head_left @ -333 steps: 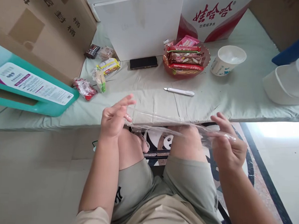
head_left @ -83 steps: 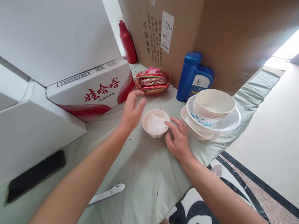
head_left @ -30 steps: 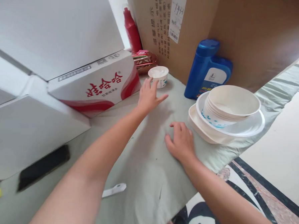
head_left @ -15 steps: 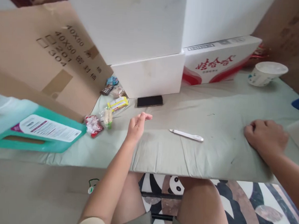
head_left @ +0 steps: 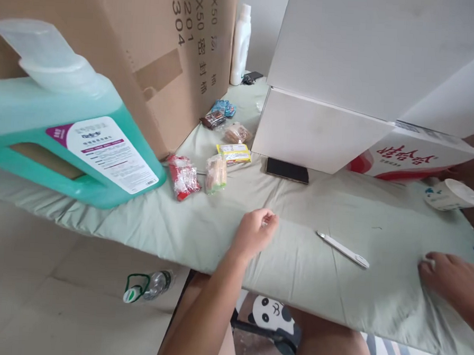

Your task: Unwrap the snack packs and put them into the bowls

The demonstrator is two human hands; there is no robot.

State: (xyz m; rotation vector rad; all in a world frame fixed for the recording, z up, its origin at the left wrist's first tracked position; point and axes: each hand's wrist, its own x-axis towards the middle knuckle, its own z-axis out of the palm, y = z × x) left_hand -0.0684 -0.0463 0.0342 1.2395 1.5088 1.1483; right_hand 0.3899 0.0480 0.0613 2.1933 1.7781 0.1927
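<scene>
My left hand hovers over the front of the cloth-covered table, its fingers curled closed with nothing visible in them. To its right, a white slim knife with a small blade end lies on the cloth. My right hand, partly cut off by the right edge and a little blurred, is low over the cloth with bent fingers. A pale speck shows by its fingertips, and its palm is hidden. Beyond my left hand lie a clear-wrapped snack, a red-and-clear packet and a yellow packet.
A black phone lies before white boxes. A large green jug and a cardboard carton stand left, a white bottle behind. A paper cup sits right. A clear bottle lies on the floor.
My view has turned left, so the table things appear farther right and the white bottle shows. My left hand's outstretched fingers have curled in. The knife has stayed on the cloth.
</scene>
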